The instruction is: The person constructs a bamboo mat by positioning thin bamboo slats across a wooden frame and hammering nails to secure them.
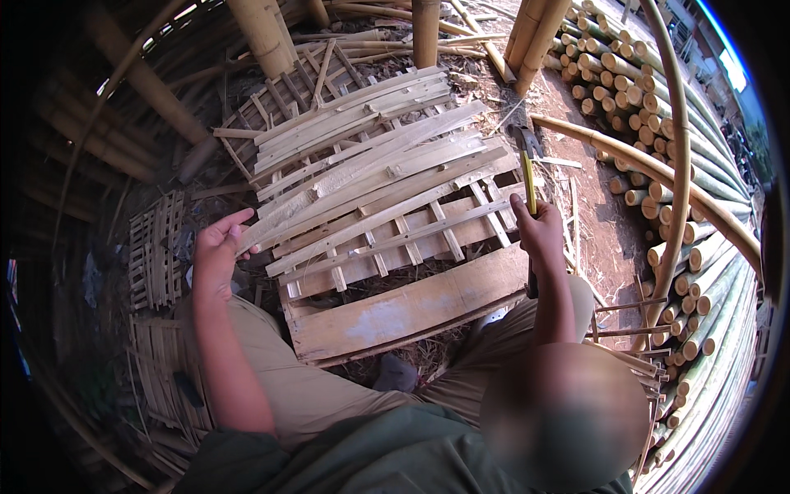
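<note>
My left hand (217, 253) is at the left end of a split bamboo slat (329, 203), with thumb and fingers around its tip and the index finger stretched out. Several such slats lie side by side over thin crosspieces (450, 240), forming a lattice panel in front of me. My right hand (541, 230) is closed round the yellow and black handle of a claw hammer (529, 169). Its metal head points away from me, just off the panel's right edge. Below the lattice, a wide wooden board (411, 300) lies between my knees.
Cut bamboo poles (699, 247) are piled high along the right. A long curved pole (658, 169) crosses in front of them. Upright bamboo posts (425, 33) stand at the far side. A small lattice panel (156, 251) sits at the left, and wood scraps litter the ground.
</note>
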{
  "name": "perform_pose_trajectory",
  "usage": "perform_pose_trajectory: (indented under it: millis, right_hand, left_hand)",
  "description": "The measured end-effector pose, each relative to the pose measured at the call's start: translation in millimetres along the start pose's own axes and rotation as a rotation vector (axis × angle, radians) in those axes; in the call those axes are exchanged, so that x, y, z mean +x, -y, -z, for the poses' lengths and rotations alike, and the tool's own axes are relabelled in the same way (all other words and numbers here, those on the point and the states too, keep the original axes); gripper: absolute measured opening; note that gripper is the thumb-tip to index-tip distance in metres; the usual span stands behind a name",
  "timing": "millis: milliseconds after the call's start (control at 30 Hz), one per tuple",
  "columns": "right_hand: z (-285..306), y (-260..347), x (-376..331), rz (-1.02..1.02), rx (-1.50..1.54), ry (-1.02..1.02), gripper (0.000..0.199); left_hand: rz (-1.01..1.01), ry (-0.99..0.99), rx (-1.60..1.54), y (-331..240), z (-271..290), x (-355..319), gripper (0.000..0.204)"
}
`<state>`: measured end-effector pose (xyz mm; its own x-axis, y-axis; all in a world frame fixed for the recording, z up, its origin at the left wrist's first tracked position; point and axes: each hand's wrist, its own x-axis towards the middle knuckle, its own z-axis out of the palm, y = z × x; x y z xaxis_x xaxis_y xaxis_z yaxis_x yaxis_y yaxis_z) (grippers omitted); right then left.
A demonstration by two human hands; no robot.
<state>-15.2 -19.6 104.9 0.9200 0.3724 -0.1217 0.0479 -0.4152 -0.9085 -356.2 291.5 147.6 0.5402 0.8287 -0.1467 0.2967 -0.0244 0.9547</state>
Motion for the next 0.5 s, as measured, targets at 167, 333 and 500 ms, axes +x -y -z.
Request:
perform_pose_trajectory:
  millis: [167,333,500]
  right_hand:
    - [7,-4,7,-0.187,0.170,-0.040,0.036]
    - [13,-11,13,-0.227,0.298,-0.036,0.035]
    - [12,-13,15,-0.260,0.311,-0.059,0.035]
  left_hand:
    - [0.095,0.139,0.070,3,1,-2,0.030]
    - [0.129,0.129,0.094,15,-4,-2,0.026]
    - [0.145,0.075,0.142,26,-19,-6,0.025]
